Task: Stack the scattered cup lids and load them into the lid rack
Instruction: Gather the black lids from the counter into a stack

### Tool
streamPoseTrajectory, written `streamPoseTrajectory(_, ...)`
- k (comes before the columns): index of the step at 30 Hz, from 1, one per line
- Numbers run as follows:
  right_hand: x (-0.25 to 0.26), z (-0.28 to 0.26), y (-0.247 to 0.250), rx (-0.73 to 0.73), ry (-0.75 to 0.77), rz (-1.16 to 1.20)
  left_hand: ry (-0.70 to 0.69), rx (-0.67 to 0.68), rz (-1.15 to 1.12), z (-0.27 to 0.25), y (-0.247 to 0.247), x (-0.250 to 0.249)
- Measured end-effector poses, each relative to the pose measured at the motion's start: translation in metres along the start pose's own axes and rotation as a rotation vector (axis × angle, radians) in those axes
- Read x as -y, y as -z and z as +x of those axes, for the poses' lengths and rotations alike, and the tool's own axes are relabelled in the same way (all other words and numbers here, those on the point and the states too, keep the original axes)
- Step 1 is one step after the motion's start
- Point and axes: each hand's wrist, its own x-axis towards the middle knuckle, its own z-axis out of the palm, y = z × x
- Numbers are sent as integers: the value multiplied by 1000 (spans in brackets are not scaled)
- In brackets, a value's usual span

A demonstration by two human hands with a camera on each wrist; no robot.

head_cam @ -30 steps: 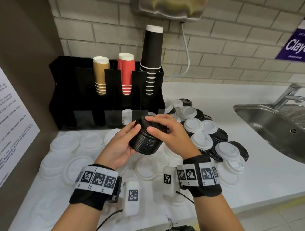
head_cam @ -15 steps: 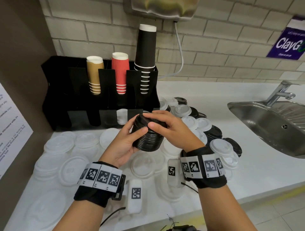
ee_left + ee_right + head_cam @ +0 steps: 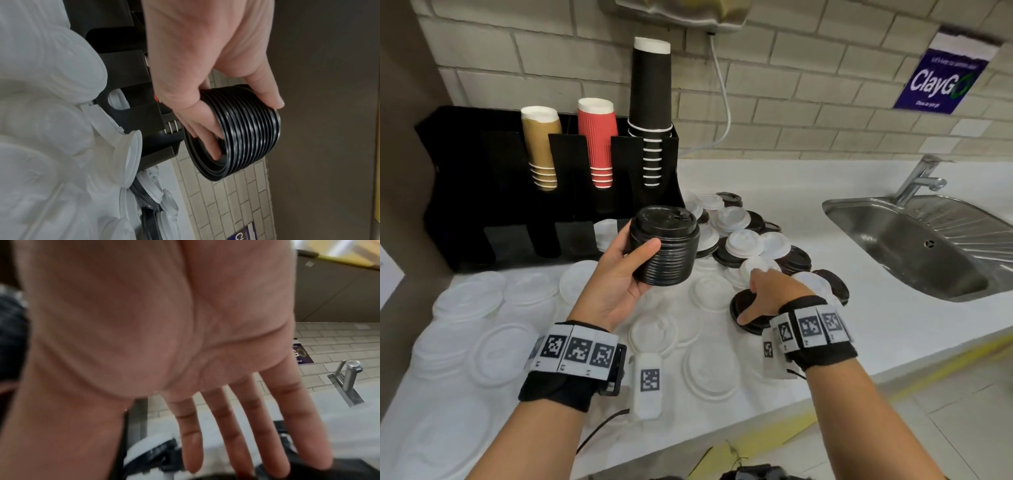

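My left hand (image 3: 633, 260) holds up a tall stack of black lids (image 3: 664, 246) in front of the black rack (image 3: 482, 192). The left wrist view shows the thumb outside the black lid stack (image 3: 246, 129) and fingers (image 3: 207, 139) curled into its underside. My right hand (image 3: 767, 291) reaches down to a single black lid (image 3: 743, 308) on the counter. Its fingers (image 3: 226, 426) are straight and spread over that black lid (image 3: 308, 470), and its thumb lies on the lid's rim. Loose white and black lids (image 3: 750, 240) lie scattered beyond it.
Paper cup stacks stand in the rack's top slots, and white lids (image 3: 606, 233) show in one lower slot. Translucent lids (image 3: 482, 301) cover the counter's left and near side. A steel sink (image 3: 914, 240) with a tap (image 3: 917, 178) is at the right.
My right hand has left the top of the black stack and dropped down and right onto a black lid on the counter. The left hand alone now holds the stack.
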Motion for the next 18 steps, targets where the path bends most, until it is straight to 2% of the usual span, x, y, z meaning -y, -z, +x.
streamPoseTrajectory(4, 0, 4, -5, 32, -6, -4, 15, 21, 5, -3, -2, 2)
streamPoseTrajectory(7, -6, -1, 8, 15, 47, 105, 25, 26, -7, -5, -2, 1)
streamPoseTrajectory(10, -12, -9, 26, -27, 162, 381, 40, 28, -13, -5, -2, 2)
streamPoseTrajectory(15, 14, -23, 39, -287, 446, 971, 70, 81, 27, -7, -4, 5)
streamPoseTrajectory(18, 37, -25, 35, -366, 591, 1093, 100, 131, 57, -8, -6, 8)
